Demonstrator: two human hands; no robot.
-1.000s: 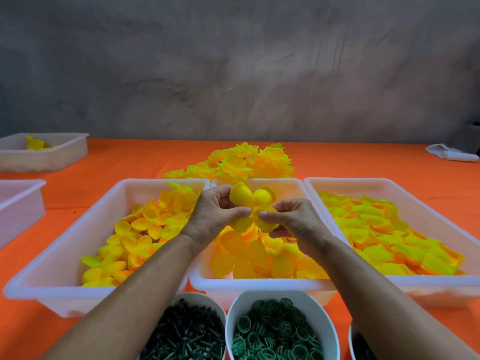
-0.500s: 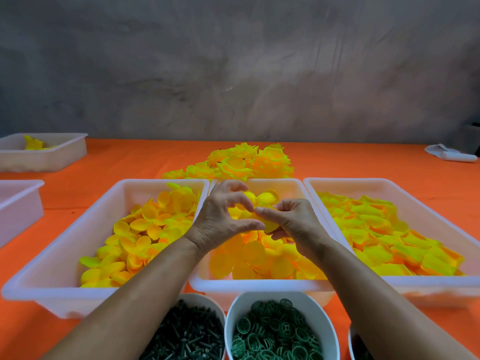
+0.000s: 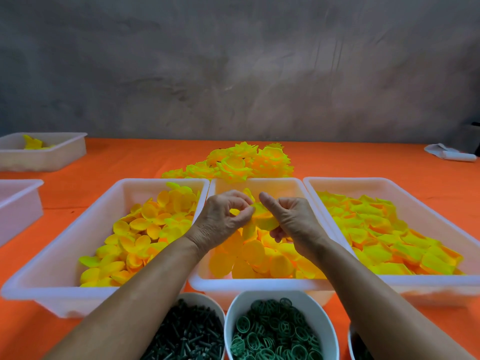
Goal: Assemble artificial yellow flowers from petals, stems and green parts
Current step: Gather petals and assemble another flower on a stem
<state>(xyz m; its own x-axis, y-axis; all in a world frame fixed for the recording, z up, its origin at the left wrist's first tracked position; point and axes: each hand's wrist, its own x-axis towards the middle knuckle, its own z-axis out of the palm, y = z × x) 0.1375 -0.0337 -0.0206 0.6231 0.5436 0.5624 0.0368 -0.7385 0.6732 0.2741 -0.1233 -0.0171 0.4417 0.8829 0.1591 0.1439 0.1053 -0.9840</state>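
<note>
Above the middle white tray (image 3: 259,283) both hands hold a yellow petal cluster (image 3: 263,216). My left hand (image 3: 223,219) pinches its left side between thumb and forefinger. My right hand (image 3: 291,216) grips its right side with curled fingers, thumb raised. The tray below is full of loose yellow petals (image 3: 249,255). A pile of finished yellow flowers (image 3: 241,162) lies behind the trays. Near the front edge stand a bowl of dark green stems (image 3: 189,336) and a bowl of green rings (image 3: 275,331).
A left tray (image 3: 65,255) holds small yellow petals and a right tray (image 3: 426,281) holds yellow-orange petals. Two more white trays (image 3: 46,154) sit at far left on the orange table (image 3: 130,157). A white cloth (image 3: 449,153) lies at far right.
The petal cluster has been turned and lowered between my hands. My left fingers moved from a wide hold to a pinch, and my right thumb has lifted.
</note>
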